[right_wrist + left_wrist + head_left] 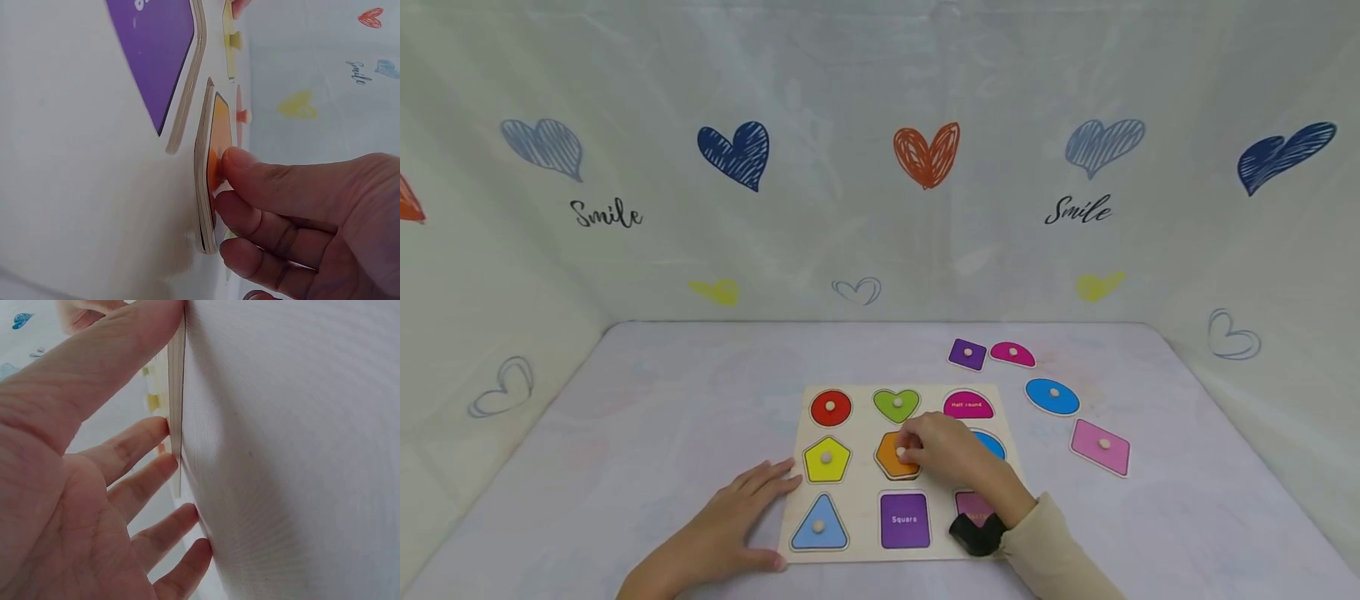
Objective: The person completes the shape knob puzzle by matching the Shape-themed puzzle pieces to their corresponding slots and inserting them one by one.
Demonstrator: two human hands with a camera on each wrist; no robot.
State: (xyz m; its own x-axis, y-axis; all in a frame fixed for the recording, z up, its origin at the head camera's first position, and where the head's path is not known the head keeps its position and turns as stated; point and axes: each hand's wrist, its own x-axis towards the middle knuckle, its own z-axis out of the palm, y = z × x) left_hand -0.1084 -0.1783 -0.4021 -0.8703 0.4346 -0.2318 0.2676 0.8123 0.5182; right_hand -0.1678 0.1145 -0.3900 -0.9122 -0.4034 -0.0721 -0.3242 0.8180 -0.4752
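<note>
In the head view, the right hand (951,454) is pinching the knob of the orange hexagon (887,458), which is lying over the middle recess of the board (863,521). The left hand (726,521) is resting with fingers spread at the board's left edge, gripping nothing. A purple square (959,358), a magenta half round (1011,359), a blue oval (1051,404) and a pink rectangle (1097,454) are lying loose beyond the board, apart from it. In the left wrist view, the thumb and two fingers are meeting the board's edge, while the other two are touching the table; light bracing of this kind could be letting the board slide if pushed. In the right wrist view, the hexagon's side is standing proud of the surface, the fingers hiding its knob. Misaligned corners could be catching on the recess rim, and uneven pressure could be jamming the piece aslant.
</note>
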